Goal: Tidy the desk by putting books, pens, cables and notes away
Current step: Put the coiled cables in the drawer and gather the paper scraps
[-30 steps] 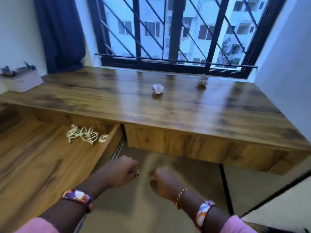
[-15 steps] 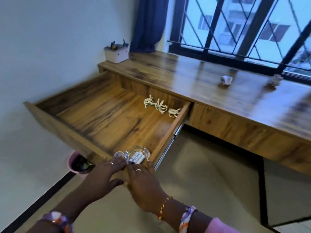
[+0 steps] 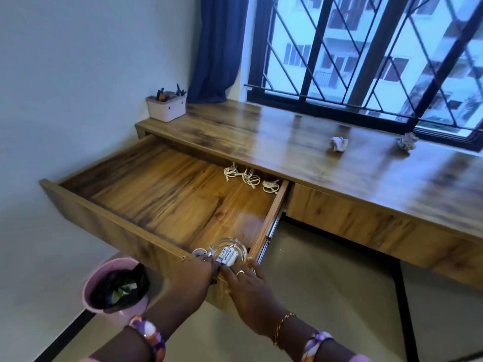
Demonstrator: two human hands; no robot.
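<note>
The open drawer (image 3: 162, 194) stands pulled well out from the wooden desk (image 3: 339, 163), and both hands sit at the right end of its front panel. The left hand (image 3: 192, 279) lies over the top edge of the panel, its fingertips curled over the rim and touching it; the fingers' ends are hidden behind the edge, so how firmly they hold cannot be told. The right hand (image 3: 248, 286) is just beside it, touching it at the knuckles, with fingers fairly straight and spread flat against the panel's top edge, gripping nothing.

Directly beyond the fingertips of both hands, inside the drawer's near right corner, sits a clear glass dish (image 3: 230, 253) with a small white labelled item in it. A small round object (image 3: 199, 252) lies just left of the dish; what it is cannot be made out. Far past the hands, at the drawer's back right, lie three coiled white cables (image 3: 249, 177).

Below and left of the left hand stands a pink bin (image 3: 115, 288) lined with a black bag. On the desk top, far beyond the right hand, are two crumpled paper balls (image 3: 339, 143), well apart. Far ahead to the left, a white holder (image 3: 167, 107) with pens stands at the desk's corner by a blue curtain (image 3: 217, 48).
</note>
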